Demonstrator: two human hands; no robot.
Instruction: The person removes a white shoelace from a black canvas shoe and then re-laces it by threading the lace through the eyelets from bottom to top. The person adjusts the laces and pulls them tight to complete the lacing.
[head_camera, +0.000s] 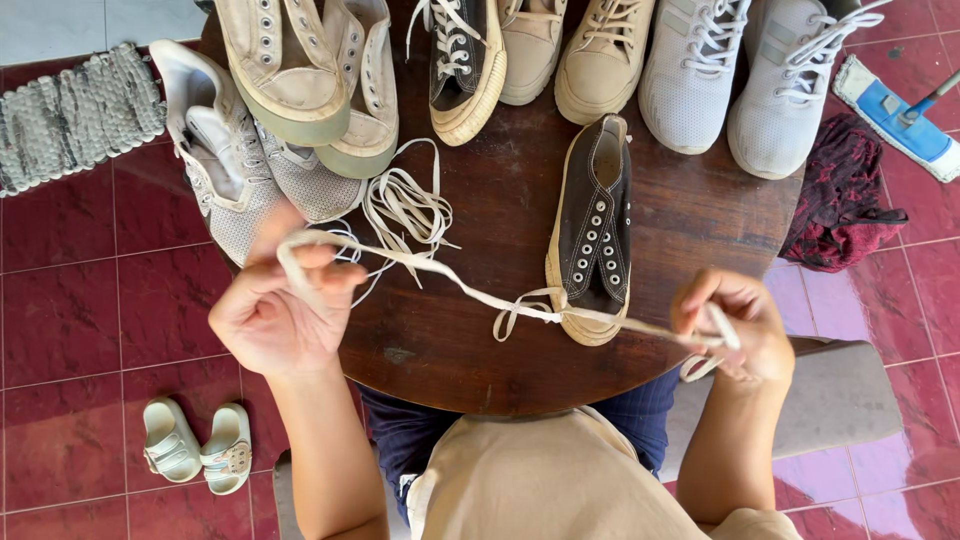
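Unlaced shoe (592, 225) on table (470, 340) center, lace pile (405, 205) to its left, sandals (197, 446) on floor (70, 330).

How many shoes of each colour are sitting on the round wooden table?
Cream canvas shoes: 2
Grey mesh sneakers: 2
Black canvas shoes: 2
Tan shoes: 2
White sneakers: 2
Total: 10

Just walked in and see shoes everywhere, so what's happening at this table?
A person holds a cream shoelace stretched between the left hand and right hand above a round wooden table. Under it lies a dark unlaced sneaker. More loose laces and other shoes crowd the far side.
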